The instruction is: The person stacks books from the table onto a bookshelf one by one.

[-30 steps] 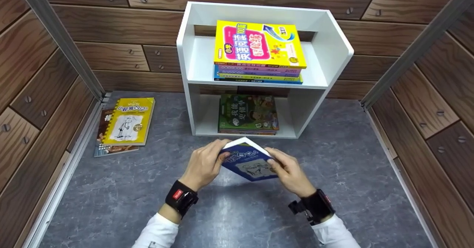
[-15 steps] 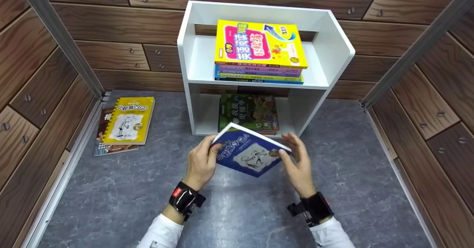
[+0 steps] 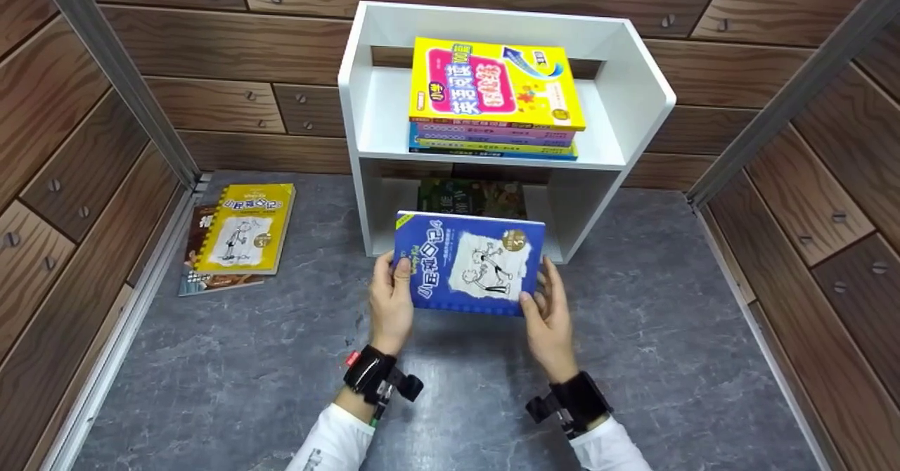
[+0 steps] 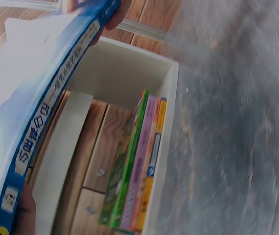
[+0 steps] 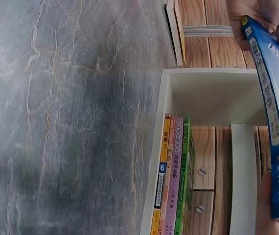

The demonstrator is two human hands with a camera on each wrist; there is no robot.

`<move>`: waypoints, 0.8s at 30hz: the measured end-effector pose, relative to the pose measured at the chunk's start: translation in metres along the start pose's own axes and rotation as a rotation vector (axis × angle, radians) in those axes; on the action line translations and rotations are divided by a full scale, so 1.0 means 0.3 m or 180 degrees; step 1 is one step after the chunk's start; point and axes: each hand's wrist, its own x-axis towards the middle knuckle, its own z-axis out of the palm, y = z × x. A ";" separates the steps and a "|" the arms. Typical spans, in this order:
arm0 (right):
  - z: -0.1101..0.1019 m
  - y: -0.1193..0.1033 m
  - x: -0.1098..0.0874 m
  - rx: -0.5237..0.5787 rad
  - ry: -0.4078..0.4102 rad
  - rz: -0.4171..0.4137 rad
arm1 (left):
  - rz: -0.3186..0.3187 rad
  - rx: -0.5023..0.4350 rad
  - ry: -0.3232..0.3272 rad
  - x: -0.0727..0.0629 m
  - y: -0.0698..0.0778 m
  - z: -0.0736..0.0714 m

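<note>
In the head view a blue book [image 3: 478,263] with a cartoon cover is held up in front of the lower shelf, cover facing up. My left hand [image 3: 391,302] grips its left edge, thumb on the cover. My right hand [image 3: 552,320] grips its lower right corner, thumb on the front. Both wrist views show the book's spine, with lettering along it. Behind the blue book, the green-covered book [image 3: 474,195] topping the lower shelf's stack is partly hidden.
A white two-tier bookshelf [image 3: 647,84] stands against the wood-pattern wall. On its upper tier lies a stack topped by a yellow book [image 3: 496,84]. A yellow spiral-look book [image 3: 246,228] lies over a brown book [image 3: 193,246] on the grey floor [image 3: 295,358] at left.
The blue book has turned from a tilted, corner-up pose to nearly level and squared with the shelf. It has moved slightly up, toward the shelf. Both hands have shifted along with it.
</note>
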 end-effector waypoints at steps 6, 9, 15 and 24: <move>0.004 0.034 0.005 0.0143 0.0071 -0.0197 | -0.0108 -0.0010 0.0011 0.044 -0.291 0.026; -0.010 0.098 0.015 0.0238 -0.0030 -0.0222 | -0.0349 0.0248 -0.0150 0.067 -0.401 0.028; -0.058 0.218 0.047 -0.0175 -0.0315 -0.0139 | -0.0535 0.0715 -0.0541 0.088 -0.447 0.023; -0.075 0.085 0.090 -0.1181 -0.0688 0.0079 | -0.0407 0.1198 -0.1049 0.058 -0.226 0.015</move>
